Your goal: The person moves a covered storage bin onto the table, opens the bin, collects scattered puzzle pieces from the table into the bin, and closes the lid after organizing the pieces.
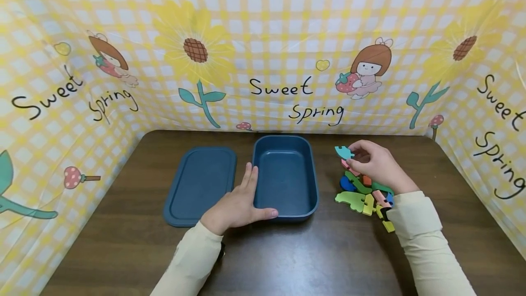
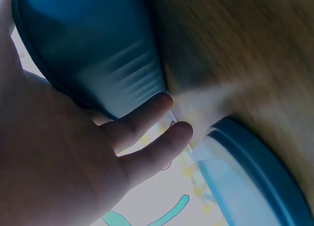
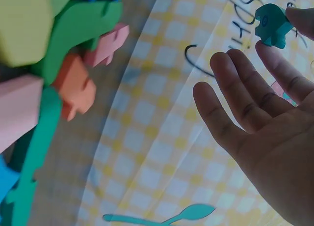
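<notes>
Pinched the teal piece (image 1: 343,152) in the right hand (image 1: 378,164) at eleven o'clock of the heap (image 1: 350,199), and rested the straight-fingered left hand (image 1: 235,206) against the container (image 1: 285,182) at eight o'clock, apparently for steadiness.

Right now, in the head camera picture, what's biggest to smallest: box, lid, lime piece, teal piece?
1. Box and lid: too alike to rank
2. Lime piece
3. Teal piece, partly hidden
</notes>
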The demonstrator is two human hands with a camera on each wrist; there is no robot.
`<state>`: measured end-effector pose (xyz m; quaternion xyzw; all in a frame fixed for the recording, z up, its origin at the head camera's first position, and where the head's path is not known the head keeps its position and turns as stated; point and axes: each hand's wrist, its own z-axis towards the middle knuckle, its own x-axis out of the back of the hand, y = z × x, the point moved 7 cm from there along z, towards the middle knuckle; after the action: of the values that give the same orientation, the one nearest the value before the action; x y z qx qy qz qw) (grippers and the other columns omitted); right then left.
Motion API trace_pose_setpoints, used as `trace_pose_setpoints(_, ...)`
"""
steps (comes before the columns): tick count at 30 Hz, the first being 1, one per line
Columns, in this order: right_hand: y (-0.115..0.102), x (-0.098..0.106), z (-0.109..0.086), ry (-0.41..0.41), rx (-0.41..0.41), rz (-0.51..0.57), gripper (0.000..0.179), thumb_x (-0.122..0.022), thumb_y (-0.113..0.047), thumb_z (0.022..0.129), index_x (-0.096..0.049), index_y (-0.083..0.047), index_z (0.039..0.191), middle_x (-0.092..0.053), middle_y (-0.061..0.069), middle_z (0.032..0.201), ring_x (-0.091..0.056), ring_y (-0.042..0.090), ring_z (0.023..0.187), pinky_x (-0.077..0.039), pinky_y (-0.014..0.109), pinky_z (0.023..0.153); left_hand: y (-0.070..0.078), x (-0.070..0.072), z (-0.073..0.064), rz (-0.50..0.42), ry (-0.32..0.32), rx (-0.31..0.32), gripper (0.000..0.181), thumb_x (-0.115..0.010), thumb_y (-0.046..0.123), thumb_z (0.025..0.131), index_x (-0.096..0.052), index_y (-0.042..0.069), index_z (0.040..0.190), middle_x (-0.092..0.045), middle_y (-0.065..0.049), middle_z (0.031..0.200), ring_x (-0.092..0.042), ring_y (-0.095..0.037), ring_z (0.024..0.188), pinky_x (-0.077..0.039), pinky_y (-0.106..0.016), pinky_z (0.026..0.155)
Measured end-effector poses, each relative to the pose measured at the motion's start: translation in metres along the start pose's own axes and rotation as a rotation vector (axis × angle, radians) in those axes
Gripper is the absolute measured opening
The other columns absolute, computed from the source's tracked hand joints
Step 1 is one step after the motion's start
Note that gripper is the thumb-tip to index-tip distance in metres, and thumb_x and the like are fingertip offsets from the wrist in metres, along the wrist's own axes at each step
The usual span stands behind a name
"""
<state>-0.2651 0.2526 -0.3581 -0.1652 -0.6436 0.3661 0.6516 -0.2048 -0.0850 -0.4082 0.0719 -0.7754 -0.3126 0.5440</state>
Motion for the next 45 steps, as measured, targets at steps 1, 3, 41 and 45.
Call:
trace_pose_setpoints(1, -0.003, -0.001, 0.001, 0.0, 0.007, 0.004, 0.031, -0.073, -0.022, 0.095, -0.064, -0.008, 0.121, -0.066, 0.011, 0.11, -0.067, 0.029, 0.095, -0.054, 0.046, 0.082, 0.0, 0.0, 0.0, 0.0, -0.001, 0.001, 0.122, -0.071, 0.064, 0.086, 0.006, 0.01, 0.162, 0.018, -0.008, 0.166, -0.036, -0.045, 0.14, -0.035, -0.059, 0.109)
trace_pose_setpoints(3, -0.008, -0.004, 0.005, -0.004, 0.023, 0.006, 0.03, -0.073, -0.021, 0.095, -0.064, -0.008, 0.12, -0.066, 0.01, 0.11, -0.067, 0.029, 0.095, -0.054, 0.048, 0.084, 0.0, -0.001, 0.0, -0.003, -0.008, 0.002, 0.121, -0.071, 0.064, 0.086, 0.007, 0.01, 0.162, 0.018, -0.008, 0.166, -0.037, -0.045, 0.14, -0.037, -0.057, 0.107)
trace_pose_setpoints(41, -0.085, -0.039, 0.045, -0.058, 0.142, -0.028, 0.029, -0.074, -0.025, 0.093, -0.065, -0.011, 0.116, -0.062, 0.006, 0.116, -0.058, 0.026, 0.109, -0.049, 0.049, 0.094, -0.005, -0.005, 0.002, -0.086, -0.031, 0.007, 0.119, -0.07, 0.064, 0.086, 0.008, 0.015, 0.163, 0.024, -0.001, 0.165, -0.038, -0.039, 0.141, -0.046, -0.049, 0.101)
trace_pose_setpoints(45, -0.095, -0.041, 0.053, -0.058, 0.159, -0.021, 0.028, -0.074, -0.025, 0.093, -0.065, -0.01, 0.116, -0.064, 0.006, 0.115, -0.06, 0.023, 0.106, -0.05, 0.047, 0.093, -0.004, -0.004, 0.002, -0.086, -0.031, 0.013, 0.12, -0.071, 0.063, 0.086, 0.008, 0.015, 0.163, 0.025, 0.001, 0.165, -0.036, -0.039, 0.142, -0.044, -0.05, 0.103)
